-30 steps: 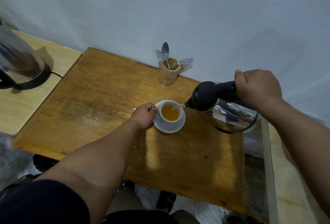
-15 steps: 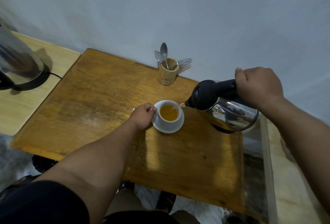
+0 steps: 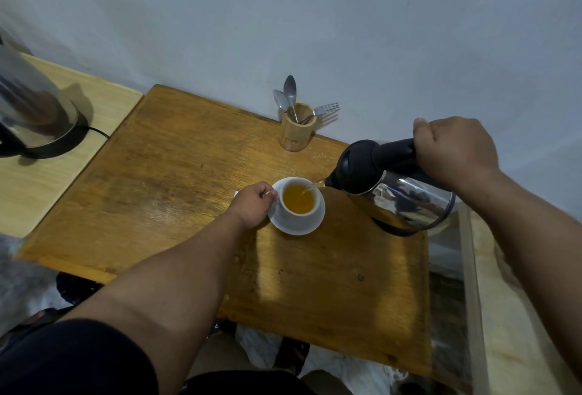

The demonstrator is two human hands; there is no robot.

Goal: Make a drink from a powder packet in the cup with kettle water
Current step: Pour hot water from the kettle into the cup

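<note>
Head view: worn wooden surface (image 3: 176, 187) against pale blue-grey wall (image 3: 315, 17). White cup (image 3: 298, 202) on saucer (image 3: 296, 224), mid-surface, holds amber liquid. Left hand (image 3: 253, 205) fingers closed at cup handle. Right hand (image 3: 453, 150) fingers gripping tilted kettle (image 3: 393, 187) (spout over cup, thin stream). Bamboo holder (image 3: 296, 130) with spoons, fork near wall.

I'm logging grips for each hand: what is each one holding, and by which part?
Right hand grips the steel kettle by its black handle. Left hand pinches the white ceramic cup by its side handle.
</note>
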